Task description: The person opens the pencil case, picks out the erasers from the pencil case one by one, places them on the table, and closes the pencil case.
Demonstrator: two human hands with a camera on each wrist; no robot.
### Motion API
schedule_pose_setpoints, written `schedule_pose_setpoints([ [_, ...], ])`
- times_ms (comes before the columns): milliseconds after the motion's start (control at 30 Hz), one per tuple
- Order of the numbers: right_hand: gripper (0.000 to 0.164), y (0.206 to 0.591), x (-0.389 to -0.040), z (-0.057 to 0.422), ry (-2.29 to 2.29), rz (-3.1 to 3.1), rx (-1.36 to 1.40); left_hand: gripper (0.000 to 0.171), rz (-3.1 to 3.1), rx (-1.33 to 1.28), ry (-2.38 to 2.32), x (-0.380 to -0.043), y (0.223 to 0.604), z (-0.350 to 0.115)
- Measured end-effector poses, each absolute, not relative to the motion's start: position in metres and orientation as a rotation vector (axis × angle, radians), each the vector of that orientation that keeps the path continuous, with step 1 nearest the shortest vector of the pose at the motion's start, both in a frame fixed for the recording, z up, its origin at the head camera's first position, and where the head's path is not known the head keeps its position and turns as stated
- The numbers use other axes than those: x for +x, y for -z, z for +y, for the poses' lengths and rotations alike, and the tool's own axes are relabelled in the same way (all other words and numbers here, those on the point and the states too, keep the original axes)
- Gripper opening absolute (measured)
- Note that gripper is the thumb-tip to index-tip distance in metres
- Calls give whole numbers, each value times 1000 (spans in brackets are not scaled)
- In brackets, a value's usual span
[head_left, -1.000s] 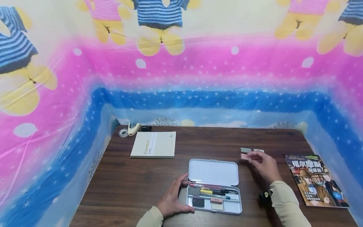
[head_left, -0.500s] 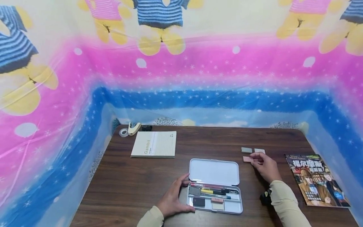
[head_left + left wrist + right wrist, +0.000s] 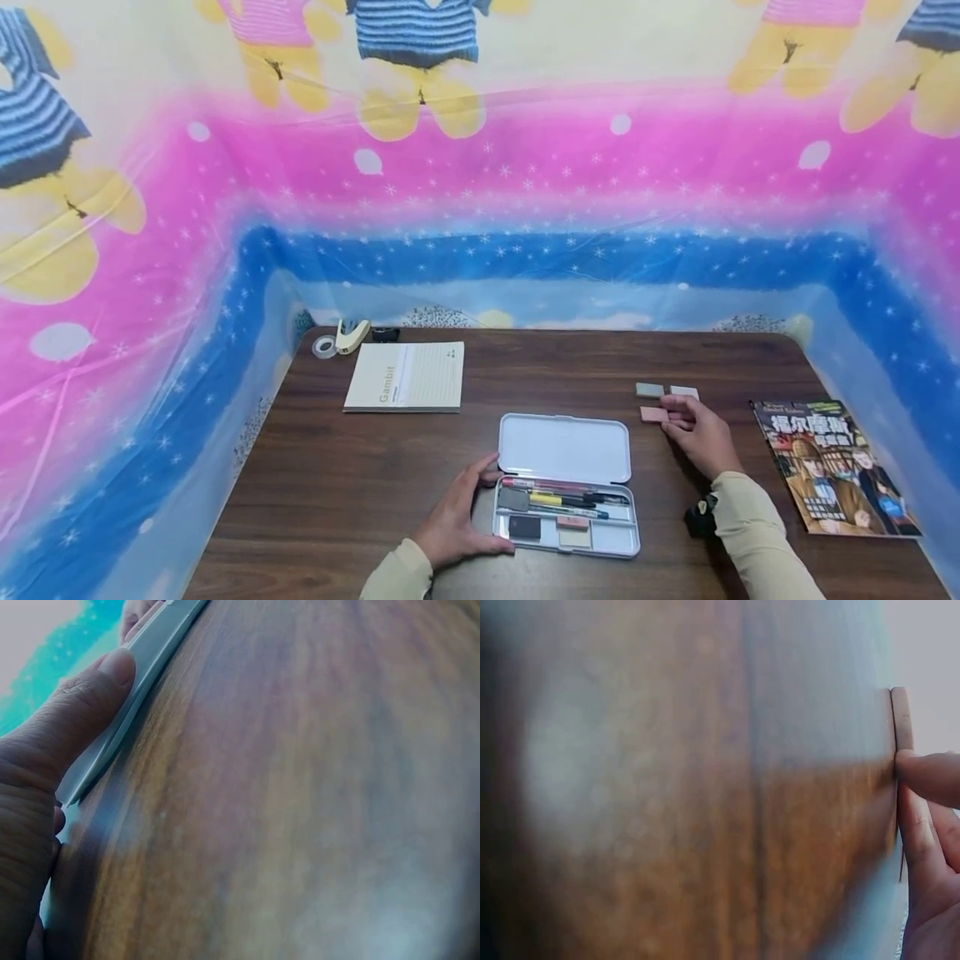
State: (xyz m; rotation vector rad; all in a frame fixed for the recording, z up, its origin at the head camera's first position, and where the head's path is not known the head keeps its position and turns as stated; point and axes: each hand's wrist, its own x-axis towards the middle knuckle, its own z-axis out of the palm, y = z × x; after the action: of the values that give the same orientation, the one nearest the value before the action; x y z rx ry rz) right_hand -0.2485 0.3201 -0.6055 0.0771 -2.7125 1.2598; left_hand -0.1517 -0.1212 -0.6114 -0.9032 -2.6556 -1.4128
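Observation:
In the head view my left hand [image 3: 457, 517] grips the left end of an open white pencil case [image 3: 630, 533], thumb at the front corner and fingers near the hinge. Along the case's edge lies the thumb [image 3: 94, 697] in the left wrist view. My right hand [image 3: 701, 433] pinches the right end of a pink eraser [image 3: 652, 414] between thumb and fingers, low at the tabletop. Just behind it lie a grey-green eraser [image 3: 649, 390] and a whitish one [image 3: 684, 392], partly covered by the fingers. The right wrist view shows the pink eraser [image 3: 903, 716] edge-on at the fingertips.
Inside the case are several pens [image 3: 562, 500], a grey block [image 3: 513, 499], a dark block [image 3: 524, 527], and a pink and a cream eraser [image 3: 574, 537]. A notebook [image 3: 405, 377], tape roll [image 3: 324, 347] and stapler [image 3: 352, 336] sit back left. A magazine [image 3: 832, 467] lies right.
The right hand has shifted the pink eraser slightly right and nearer, away from the grey-green one. The left hand stays on the case. The head view has tilted a little.

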Motion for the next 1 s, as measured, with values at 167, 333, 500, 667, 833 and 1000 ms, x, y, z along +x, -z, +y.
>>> schedule_pose_setpoints([
  [167, 40, 599, -243, 311, -1166, -2647, 25, 127, -2695, -880, 1443, -154, 610, -121],
  [333, 34, 582, -225, 273, -1118, -2540, 102, 128, -2701, -870, 1446, -155, 610, -122],
  [500, 33, 565, -196, 210, -1094, -2540, 482, 128, -2689, -883, 1415, -155, 611, -123],
  [667, 28, 552, -174, 156, -1106, -2659, 866, 127, -2622, -934, 1386, -157, 613, -123],
  [833, 30, 550, -166, 127, -1061, -2804, 1089, 127, -2619, -936, 1376, -156, 614, -123],
  [1000, 31, 556, -164, 117, -919, -2872, 1113, 127, -2642, -921, 1393, -154, 615, -123],
])
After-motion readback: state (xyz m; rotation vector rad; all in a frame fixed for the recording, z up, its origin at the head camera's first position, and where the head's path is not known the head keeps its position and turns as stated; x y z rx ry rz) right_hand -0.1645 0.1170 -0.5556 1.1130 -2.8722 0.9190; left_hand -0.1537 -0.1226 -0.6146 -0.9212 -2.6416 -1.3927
